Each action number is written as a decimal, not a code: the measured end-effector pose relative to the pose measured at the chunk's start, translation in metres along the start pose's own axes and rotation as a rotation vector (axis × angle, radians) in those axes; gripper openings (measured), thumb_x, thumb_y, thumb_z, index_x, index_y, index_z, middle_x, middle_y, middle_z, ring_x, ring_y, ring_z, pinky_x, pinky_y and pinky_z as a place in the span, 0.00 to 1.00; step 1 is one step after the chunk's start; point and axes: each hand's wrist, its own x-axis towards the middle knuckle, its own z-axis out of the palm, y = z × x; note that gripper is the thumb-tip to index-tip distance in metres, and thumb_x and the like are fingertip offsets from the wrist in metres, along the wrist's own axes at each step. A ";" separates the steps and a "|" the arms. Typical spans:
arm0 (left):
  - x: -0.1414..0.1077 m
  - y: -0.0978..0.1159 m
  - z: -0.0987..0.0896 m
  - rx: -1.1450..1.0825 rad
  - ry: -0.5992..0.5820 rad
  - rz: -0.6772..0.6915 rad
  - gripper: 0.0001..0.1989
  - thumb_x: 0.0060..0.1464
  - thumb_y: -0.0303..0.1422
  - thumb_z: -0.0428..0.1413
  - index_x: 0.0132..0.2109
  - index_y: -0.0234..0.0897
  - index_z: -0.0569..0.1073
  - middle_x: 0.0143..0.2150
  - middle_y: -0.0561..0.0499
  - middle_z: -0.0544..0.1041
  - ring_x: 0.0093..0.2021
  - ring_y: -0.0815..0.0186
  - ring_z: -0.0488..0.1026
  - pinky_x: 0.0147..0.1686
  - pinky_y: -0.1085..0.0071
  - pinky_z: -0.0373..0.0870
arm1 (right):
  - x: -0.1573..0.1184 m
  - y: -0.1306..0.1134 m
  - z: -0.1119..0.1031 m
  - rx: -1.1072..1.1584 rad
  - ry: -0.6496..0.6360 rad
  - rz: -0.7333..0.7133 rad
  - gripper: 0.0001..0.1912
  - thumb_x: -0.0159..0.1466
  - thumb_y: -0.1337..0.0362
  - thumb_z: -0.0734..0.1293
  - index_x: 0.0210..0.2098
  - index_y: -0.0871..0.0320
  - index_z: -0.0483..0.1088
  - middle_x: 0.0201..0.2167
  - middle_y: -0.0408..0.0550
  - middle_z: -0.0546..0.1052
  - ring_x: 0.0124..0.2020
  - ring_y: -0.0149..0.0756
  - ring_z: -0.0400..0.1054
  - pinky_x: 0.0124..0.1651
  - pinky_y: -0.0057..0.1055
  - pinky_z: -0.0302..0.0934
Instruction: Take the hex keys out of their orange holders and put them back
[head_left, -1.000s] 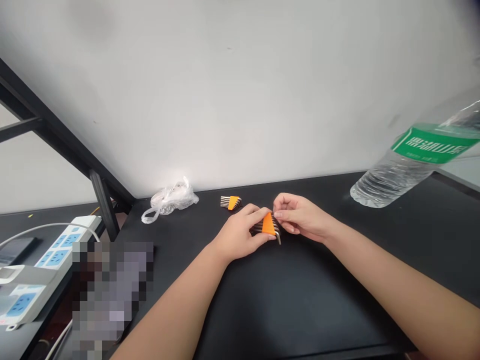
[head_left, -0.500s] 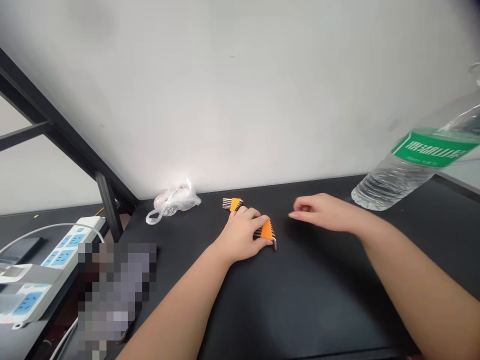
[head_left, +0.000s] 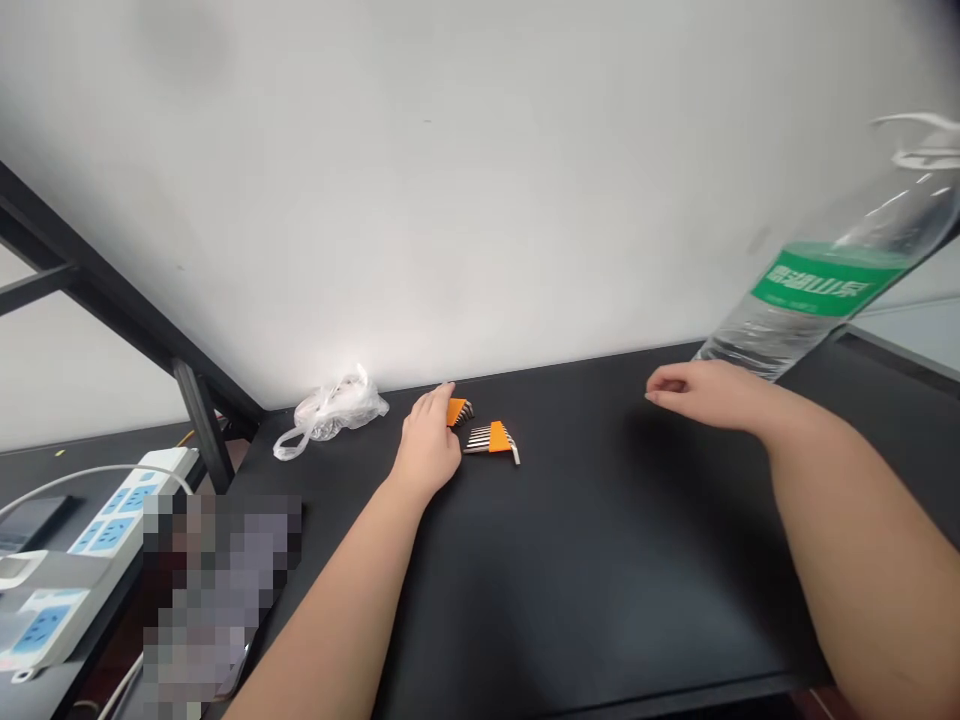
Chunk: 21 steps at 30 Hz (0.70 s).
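Note:
Two hex key sets in orange holders lie on the black tabletop. My left hand (head_left: 429, 440) reaches to the rear hex key set (head_left: 457, 410), fingers on its far side and thumb on the near side; its left part is hidden behind the hand. Just in front and to the right, clear of my fingers, is the other hex key set (head_left: 498, 438), its short bent ends pointing right. My right hand (head_left: 694, 390) hovers over the right side of the table, fingers curled toward the thumb, with nothing visible in them.
A large water bottle (head_left: 829, 278) with a green label stands at the back right, behind my right hand. A crumpled clear plastic bag (head_left: 337, 405) lies by the wall. On the left are a black metal frame (head_left: 202, 420), a white power strip (head_left: 112, 540) with cables, and a pixelated object (head_left: 232, 590).
My left hand has let go of the front hex key set and moved left and back to the rear one. My right hand has shifted right, toward the bottle. The view has turned slightly.

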 end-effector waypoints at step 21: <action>-0.012 0.020 -0.003 -0.264 0.010 0.147 0.33 0.58 0.32 0.61 0.69 0.42 0.63 0.60 0.44 0.72 0.60 0.57 0.72 0.62 0.55 0.70 | -0.023 -0.172 0.069 0.034 0.078 -0.763 0.23 0.68 0.65 0.64 0.61 0.44 0.73 0.66 0.48 0.71 0.66 0.53 0.63 0.67 0.58 0.55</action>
